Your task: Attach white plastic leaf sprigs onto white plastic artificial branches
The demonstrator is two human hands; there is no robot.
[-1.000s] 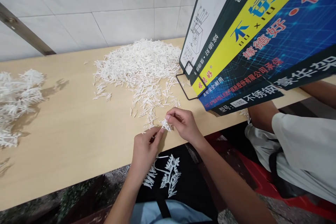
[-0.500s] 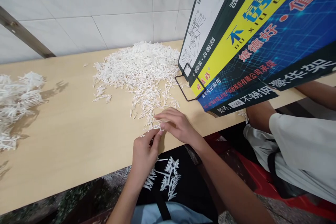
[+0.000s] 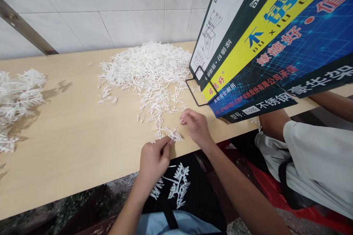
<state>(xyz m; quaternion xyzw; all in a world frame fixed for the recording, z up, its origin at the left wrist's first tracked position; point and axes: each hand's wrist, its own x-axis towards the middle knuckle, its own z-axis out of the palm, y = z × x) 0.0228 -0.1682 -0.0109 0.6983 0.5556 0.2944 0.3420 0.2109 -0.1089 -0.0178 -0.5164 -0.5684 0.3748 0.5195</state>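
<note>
Table (image 3: 68, 136): long pale wood bench against a tiled wall, worker seated at its near edge.
Box (image 3: 275, 36): big printed carton, blue/yellow/dark panels, leaning over the bench's right end; black wire stand (image 3: 197, 90) at its lower corner.
Main pile (image 3: 149, 69): wide heap of thin white plastic pieces mid-bench, thinning out toward the worker.
Left pile (image 3: 16, 99): second heap of branched white clusters at far left, well apart from the hands.
Neighbour (image 3: 317, 154): another person seated on the right, light clothing, forearm under the carton; not involved.
Lap scraps (image 3: 176, 185): white comb-like sprues lying on the worker's dark lap below the table edge.
Left hand (image 3: 153, 158): at the near edge, thumb and forefinger pinched closed on the small cluster (image 3: 172, 134).
Right hand (image 3: 197, 126): just beside the cluster, fingers curled, tips seem closed on a tiny white piece; too small to be sure.
Cluster location: on the table at the pile's near fringe, between both hands.
Handling: looks near weightless, thin, springy plastic; prongs likely snap off easily.
Hold point: pinch the stem end with fingertips, not the prongs; light force, pieces scatter easily.
</note>
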